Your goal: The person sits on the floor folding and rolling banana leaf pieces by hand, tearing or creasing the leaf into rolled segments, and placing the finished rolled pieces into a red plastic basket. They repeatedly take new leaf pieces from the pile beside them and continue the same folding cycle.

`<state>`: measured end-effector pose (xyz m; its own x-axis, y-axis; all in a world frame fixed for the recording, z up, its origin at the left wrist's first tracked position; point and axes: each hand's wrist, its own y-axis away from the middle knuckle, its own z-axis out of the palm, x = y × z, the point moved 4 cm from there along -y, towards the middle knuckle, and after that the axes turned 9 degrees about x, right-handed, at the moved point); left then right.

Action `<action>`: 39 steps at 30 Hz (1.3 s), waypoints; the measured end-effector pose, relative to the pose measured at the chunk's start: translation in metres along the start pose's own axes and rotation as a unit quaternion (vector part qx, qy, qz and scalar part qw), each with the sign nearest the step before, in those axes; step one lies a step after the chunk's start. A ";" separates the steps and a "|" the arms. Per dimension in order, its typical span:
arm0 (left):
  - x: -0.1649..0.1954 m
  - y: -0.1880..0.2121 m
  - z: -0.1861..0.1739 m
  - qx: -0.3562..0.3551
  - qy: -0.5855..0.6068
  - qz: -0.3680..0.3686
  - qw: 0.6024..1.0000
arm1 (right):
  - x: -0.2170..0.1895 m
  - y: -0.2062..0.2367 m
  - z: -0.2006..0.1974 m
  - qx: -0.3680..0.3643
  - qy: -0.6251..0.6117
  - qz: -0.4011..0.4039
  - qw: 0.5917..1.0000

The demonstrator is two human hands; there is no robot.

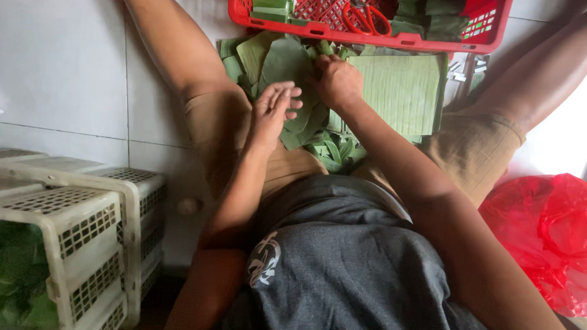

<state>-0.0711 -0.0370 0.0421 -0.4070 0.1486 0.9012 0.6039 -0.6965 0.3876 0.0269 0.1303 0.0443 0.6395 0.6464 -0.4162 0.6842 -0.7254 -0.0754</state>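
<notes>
- The white tiled floor (58,69) carries everything; the person sits on it with legs spread, and the pile of green leaf pieces (304,112) lies between the thighs.
- White slatted crates (78,220) stand stacked well to the left of the pile, with green leaves showing inside the nearest one.
- A red plastic bag (554,239) lies crumpled well to the right of the pile, beside the person's right thigh.
- A red plastic basket (373,33) sits just beyond the pile, its near rim touching the leaves; folded green leaf stacks fill both ends.
- A flat rectangular leaf sheet (402,87) lies on the right part of the pile.
- The right hand (337,82) is curled, knuckles up, pressing into the pile's middle; whether it pinches a piece cannot be told.
- The left hand (274,110) lies flat, fingers spread, on the pile just beside the right hand, gripping nothing.
- Red-handled scissors (364,15) lie in the basket, beyond the pile.
</notes>
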 end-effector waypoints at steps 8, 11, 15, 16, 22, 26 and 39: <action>-0.043 -0.012 -0.009 0.028 -0.074 -0.009 0.997 | -0.007 0.018 -0.025 0.015 0.027 -0.069 0.997; -0.045 -0.014 -0.010 0.050 -0.061 -0.021 0.997 | -0.002 0.026 -0.052 0.113 -0.051 -0.100 0.987; -0.045 -0.017 -0.015 0.097 -0.004 0.025 0.995 | 0.029 0.035 -0.081 0.150 -0.244 -0.019 0.958; -0.045 -0.019 -0.015 0.108 0.018 0.029 0.994 | 0.038 0.037 -0.085 0.139 -0.303 0.022 0.942; -0.054 -0.015 0.021 -0.026 0.316 -0.058 0.947 | 0.069 0.077 -0.091 0.053 -0.466 0.271 0.841; -0.047 0.008 0.057 -0.158 0.411 -0.165 0.882 | 0.068 0.099 -0.084 0.058 -0.465 0.275 0.839; -0.036 0.017 0.062 0.011 -0.035 0.097 0.995 | 0.038 0.115 -0.093 0.198 -0.297 0.078 0.931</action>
<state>-0.0040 -0.0108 0.0285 -0.2323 0.0617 0.9707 0.6812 -0.7021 0.2076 0.1626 0.0940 0.1041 0.3334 0.3674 -0.8683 0.3419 -0.9054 -0.2517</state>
